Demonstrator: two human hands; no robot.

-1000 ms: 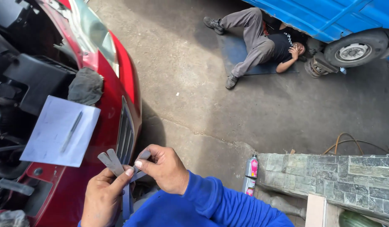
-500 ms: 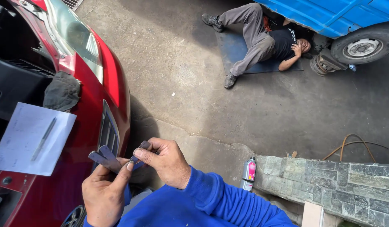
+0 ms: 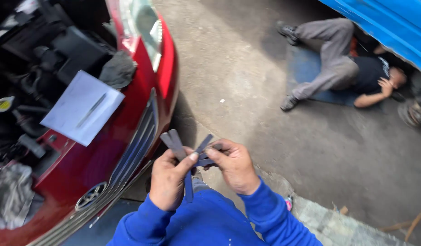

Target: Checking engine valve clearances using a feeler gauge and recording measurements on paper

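At the far left, an open engine bay (image 3: 33, 68) holds one white sheet of paper (image 3: 83, 107) with one pen (image 3: 91, 110) lying on it, and a dark rag (image 3: 117, 69) sits just beyond, against the red car (image 3: 142, 136). Right of the bumper, both hands meet over a fan of thin grey metal blades (image 3: 187, 152). At least four blades show; blur hides any more. The left hand (image 3: 167, 182) grips the set, thumb pressed across two blades that point up and to the left, while one blade hangs straight down past its palm. The right hand (image 3: 235, 166) pinches a blade that angles up and to the right, its fingers closed on it. The blades lie between the two hands, touching both. Farther right, one person (image 3: 342, 68) lies on a blue mat (image 3: 310, 73) under a blue vehicle (image 3: 392, 27).
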